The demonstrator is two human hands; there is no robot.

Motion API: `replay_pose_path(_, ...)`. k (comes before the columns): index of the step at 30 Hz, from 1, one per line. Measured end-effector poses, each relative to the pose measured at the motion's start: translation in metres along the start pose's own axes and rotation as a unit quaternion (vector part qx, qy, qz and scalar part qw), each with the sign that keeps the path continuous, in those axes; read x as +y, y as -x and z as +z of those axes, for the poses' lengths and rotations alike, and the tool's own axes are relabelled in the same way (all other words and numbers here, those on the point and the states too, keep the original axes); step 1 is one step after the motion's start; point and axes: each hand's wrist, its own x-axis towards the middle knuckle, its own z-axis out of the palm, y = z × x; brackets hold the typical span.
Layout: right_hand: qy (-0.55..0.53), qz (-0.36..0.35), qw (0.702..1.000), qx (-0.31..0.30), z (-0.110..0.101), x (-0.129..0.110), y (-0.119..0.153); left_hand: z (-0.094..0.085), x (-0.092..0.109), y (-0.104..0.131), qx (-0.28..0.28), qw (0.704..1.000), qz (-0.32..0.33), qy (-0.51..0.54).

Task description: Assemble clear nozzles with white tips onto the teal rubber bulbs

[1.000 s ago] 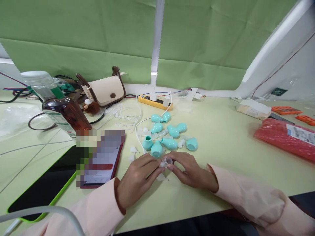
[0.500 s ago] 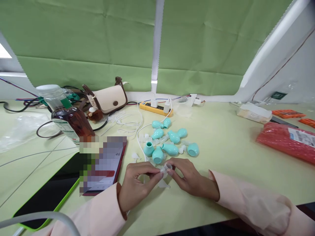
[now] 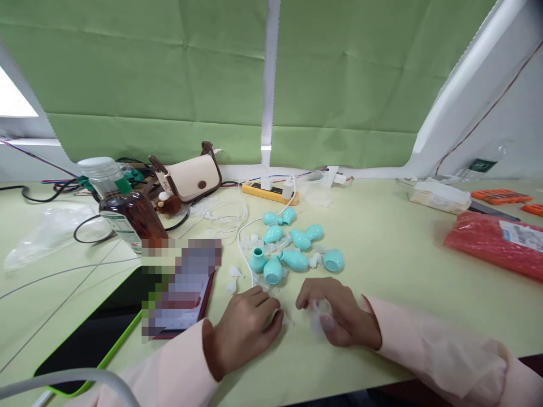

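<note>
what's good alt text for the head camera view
Right hand holding a blurred clear piece over a pale green table, left hand curled nearby, its grasp unclear. Just beyond lie glossy turquoise bulb-shaped pieces among clear bits; two phones and a brown bottle sit to the left, a red package to the right.

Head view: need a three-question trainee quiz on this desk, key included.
1. Which side's grip is on the clear piece? a) left b) right c) neither
2. True or false: the yellow power strip lies farther back than the teal bulbs.
3. Fill in: the phone with the ____ edge lies to the left of the red-edged phone.

Key: 1 b, the right hand; 2 true; 3 green.
</note>
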Motion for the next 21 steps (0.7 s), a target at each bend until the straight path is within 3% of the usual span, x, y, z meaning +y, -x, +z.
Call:
replay_pose_path(4,-0.089,-0.081,0.988,-0.099,0.011,-0.012,0.009,0.004,-0.008,0.001,-0.052,0.993,-0.004,-0.105)
replay_pose_path(7,-0.081,-0.074,0.974,-0.199,0.019,-0.019,0.009,0.004,-0.014,0.000,-0.078,0.987,-0.016,-0.140)
replay_pose_path(9,-0.047,-0.051,0.972,-0.226,0.020,-0.019,0.006,0.004,-0.018,-0.001,-0.085,0.985,-0.021,-0.146)
replay_pose_path(17,0.086,0.077,0.979,-0.168,0.016,0.010,0.003,0.006,-0.023,-0.003,-0.086,0.982,-0.021,-0.168)
replay_pose_path(21,0.171,0.095,0.972,-0.129,0.015,0.027,0.002,0.002,-0.022,-0.005,-0.075,0.978,-0.017,-0.194)
